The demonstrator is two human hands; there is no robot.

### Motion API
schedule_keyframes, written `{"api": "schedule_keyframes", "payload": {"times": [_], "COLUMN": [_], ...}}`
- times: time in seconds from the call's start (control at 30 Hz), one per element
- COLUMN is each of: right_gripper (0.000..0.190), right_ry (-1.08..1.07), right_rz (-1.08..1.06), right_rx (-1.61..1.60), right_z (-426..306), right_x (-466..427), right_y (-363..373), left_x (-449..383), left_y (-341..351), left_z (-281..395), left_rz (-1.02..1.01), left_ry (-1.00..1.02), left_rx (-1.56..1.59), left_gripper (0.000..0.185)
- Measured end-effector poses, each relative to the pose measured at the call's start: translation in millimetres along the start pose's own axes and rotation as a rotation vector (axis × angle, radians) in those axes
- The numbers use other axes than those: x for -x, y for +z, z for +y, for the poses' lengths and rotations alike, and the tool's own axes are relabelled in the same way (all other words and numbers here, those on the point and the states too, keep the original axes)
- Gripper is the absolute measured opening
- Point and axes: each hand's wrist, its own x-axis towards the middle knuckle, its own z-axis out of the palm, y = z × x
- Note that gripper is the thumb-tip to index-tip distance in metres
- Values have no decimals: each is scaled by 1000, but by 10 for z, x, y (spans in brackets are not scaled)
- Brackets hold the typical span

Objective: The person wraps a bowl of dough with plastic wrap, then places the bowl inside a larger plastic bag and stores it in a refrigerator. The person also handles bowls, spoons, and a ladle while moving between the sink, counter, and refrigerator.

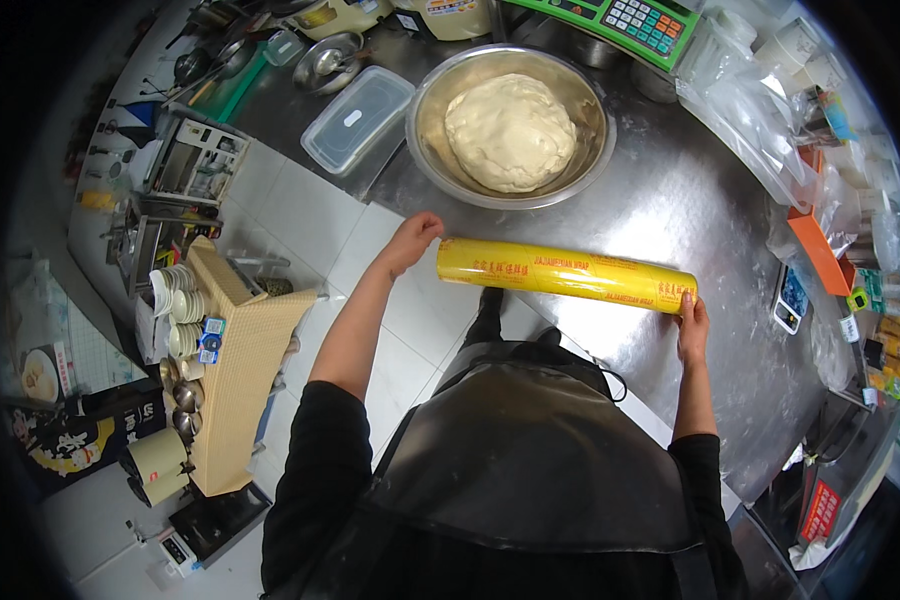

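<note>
A long roll of cling film [566,273], yellow with red print, lies crosswise in front of my body, over the near edge of the steel worktop. At its right end, my right hand [693,322] grips the roll with the thumb on top. My left hand [414,238] is just off the left end, fingers curled together; whether a film edge is pinched there is too fine to see. Beyond the roll stands a wide stainless steel bowl [427,166]. A large, smooth mound of pale dough [510,133] sits inside it, uncovered.
Left of the bowl is a lidded plastic container [358,120]. A green digital scale [630,30] stands behind. Plastic bags [750,120], an orange box [821,232] and a phone [790,300] line the right side. Stacked bowls [184,307] stand on a cloth-covered table [229,390] at left.
</note>
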Motion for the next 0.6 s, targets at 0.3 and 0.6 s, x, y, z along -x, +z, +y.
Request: {"api": "schedule_keyframes", "payload": {"times": [0.3, 0.6], "right_gripper": [34, 35], "right_ry": [9, 26], "right_rz": [-26, -7], "right_rx": [-32, -20], "right_z": [12, 11], "right_x": [-39, -7], "right_y": [3, 0], "left_x": [-97, 77], "left_y": [84, 65], "left_z": [31, 162], "left_rz": [-48, -136], "left_ry": [214, -89], "left_rx": [-401, 160], "left_gripper": [6, 8]}}
